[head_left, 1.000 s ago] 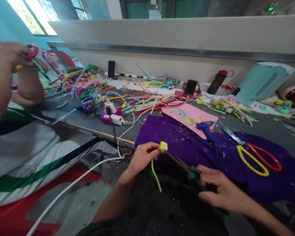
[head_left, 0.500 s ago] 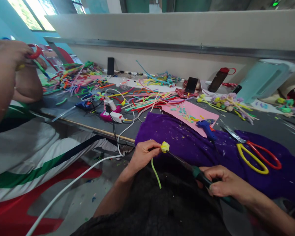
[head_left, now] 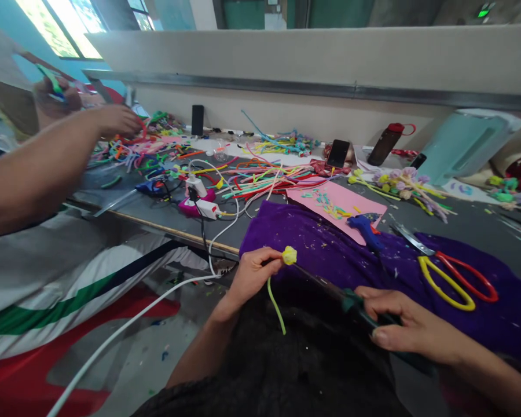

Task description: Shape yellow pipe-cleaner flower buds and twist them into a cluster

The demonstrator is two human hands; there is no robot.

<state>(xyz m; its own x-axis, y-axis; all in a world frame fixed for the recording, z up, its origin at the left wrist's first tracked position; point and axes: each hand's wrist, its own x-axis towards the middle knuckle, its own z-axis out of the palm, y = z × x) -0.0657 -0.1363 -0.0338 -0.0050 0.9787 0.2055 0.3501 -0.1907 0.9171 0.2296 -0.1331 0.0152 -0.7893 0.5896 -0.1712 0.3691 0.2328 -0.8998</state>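
Note:
My left hand (head_left: pixel 255 272) pinches a small yellow pipe-cleaner flower (head_left: pixel 289 255) between thumb and fingertips. Its light green stem (head_left: pixel 276 307) hangs down below the hand, in front of a dark apron. In my right hand (head_left: pixel 399 321) are dark green-handled scissors (head_left: pixel 351 301), fingers wrapped round the handles. Their narrow blades point left, the tips at or very close to the flower; whether they touch it I cannot tell. A purple cloth (head_left: pixel 304 231) lies beyond both hands on the table edge.
Red-and-yellow scissors (head_left: pixel 455 278) and a blue glue gun (head_left: pixel 364 229) lie right of centre. Clippings cover a pink sheet (head_left: pixel 356 229). Pipe cleaners (head_left: pixel 269 176), a power strip (head_left: pixel 200 207) and a white cable (head_left: pixel 130 321) lie leftward. A co-worker's arm (head_left: pixel 47 162) reaches in.
The yellow flower has turned slightly and moved a little left, and the scissors have shifted slightly. At left, the co-worker's arm has lowered and reached right towards the pipe-cleaner pile.

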